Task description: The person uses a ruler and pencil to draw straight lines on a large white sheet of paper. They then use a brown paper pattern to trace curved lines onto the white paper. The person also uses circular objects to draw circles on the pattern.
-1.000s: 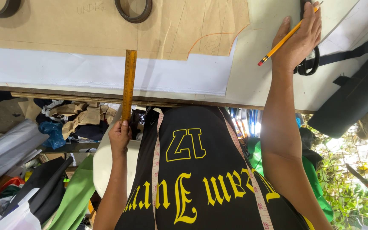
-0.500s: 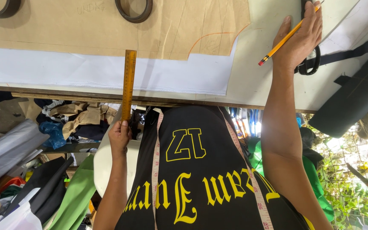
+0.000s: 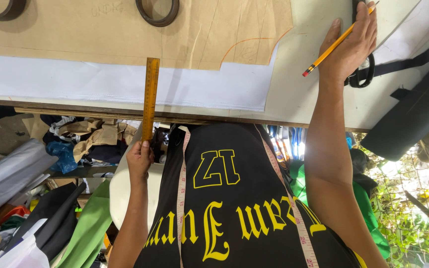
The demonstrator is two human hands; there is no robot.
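My left hand (image 3: pixel 140 160) grips the near end of a long orange wooden ruler (image 3: pixel 150 94), which reaches up over the table edge onto white fabric (image 3: pixel 125 84). My right hand (image 3: pixel 351 47) rests on the table at the far right, holding a yellow pencil (image 3: pixel 336 43) with its tip pointing down-left. A brown paper pattern (image 3: pixel 125 32) with drawn lines and an orange curve lies on the white fabric. A measuring tape (image 3: pixel 180 188) hangs over my black shirt.
Two dark rings (image 3: pixel 158 12) sit on the paper as weights. Black scissor handles (image 3: pixel 362 77) lie by my right hand, a black bag (image 3: pixel 413 111) beyond. Heaped cloth and scraps (image 3: pixel 40 168) fill the space below the table (image 3: pixel 299 99) at left.
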